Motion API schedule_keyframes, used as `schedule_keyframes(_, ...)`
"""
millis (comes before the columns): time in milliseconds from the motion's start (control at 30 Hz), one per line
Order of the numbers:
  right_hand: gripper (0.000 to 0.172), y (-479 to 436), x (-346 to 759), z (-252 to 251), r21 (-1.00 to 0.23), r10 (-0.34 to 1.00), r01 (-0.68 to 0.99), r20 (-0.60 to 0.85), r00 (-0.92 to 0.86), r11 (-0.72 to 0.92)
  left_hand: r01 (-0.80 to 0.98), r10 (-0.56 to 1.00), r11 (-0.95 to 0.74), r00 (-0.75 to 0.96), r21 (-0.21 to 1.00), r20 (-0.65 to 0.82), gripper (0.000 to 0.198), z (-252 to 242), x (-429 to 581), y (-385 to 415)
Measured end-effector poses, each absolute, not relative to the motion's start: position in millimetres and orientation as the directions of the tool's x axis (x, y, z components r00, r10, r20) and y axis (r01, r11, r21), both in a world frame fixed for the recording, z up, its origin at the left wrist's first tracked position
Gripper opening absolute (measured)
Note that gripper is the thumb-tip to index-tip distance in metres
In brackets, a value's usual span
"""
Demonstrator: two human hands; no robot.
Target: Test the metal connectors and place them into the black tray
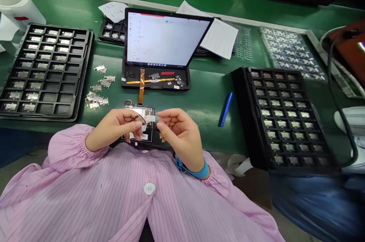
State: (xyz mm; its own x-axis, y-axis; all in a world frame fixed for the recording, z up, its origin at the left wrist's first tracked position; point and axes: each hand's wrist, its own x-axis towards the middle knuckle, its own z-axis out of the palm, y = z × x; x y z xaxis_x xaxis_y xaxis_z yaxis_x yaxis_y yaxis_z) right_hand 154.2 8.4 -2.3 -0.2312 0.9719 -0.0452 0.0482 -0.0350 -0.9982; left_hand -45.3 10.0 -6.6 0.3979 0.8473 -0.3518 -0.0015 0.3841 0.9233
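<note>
My left hand [118, 128] pinches a small circuit board [139, 119] between thumb and fingers. Close beside it, the thumb and forefinger of my right hand [182, 135] are pressed together at a pale, see-through strip [151, 118] that reaches toward the board; whether it is film or tape I cannot tell. Beneath both hands lies a larger electronic assembly [148, 111] with a white label, partly covered by my fingers. An orange flat cable [142, 86] runs from it to a lit screen [168, 40] propped up in a black tray [156, 85].
Loose small boards [97, 97] lie in a heap on the left. A black compartment tray [62, 97] is partly filled with boards; a stacked one [285, 120] stands at the right. A blue marker [226, 109] lies between. Papers [219, 38] and clear blister trays [291, 52] are at the back.
</note>
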Motion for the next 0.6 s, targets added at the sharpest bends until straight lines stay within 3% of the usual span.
schedule_keyframes(133, 0.017, 7, 160, -4, -0.997, 0.968, 0.01, -0.076, -0.24, -0.076, 0.03, 0.875, 0.316, 0.376, 0.948, -0.304, 0.025, -9, -40, 6)
schedule_keyframes(300, 0.018, 5, 163, -10, -0.995, 0.968, 0.029, -0.099, -0.229, -0.095, -0.031, 0.863, 0.352, 0.398, 0.935, -0.312, 0.034, -14, -37, 1)
schedule_keyframes(467, 0.024, 2, 166, -14, -0.996, 0.969, -0.009, -0.085, -0.23, -0.09, -0.051, 0.913, 0.357, 0.23, 0.933, -0.337, 0.032, -13, -31, -1)
schedule_keyframes(600, 0.024, 0, 166, -17, -0.998, 0.967, -0.012, -0.062, -0.249, -0.067, -0.071, 0.914, 0.371, 0.205, 0.926, -0.35, 0.019, -9, -27, -2)
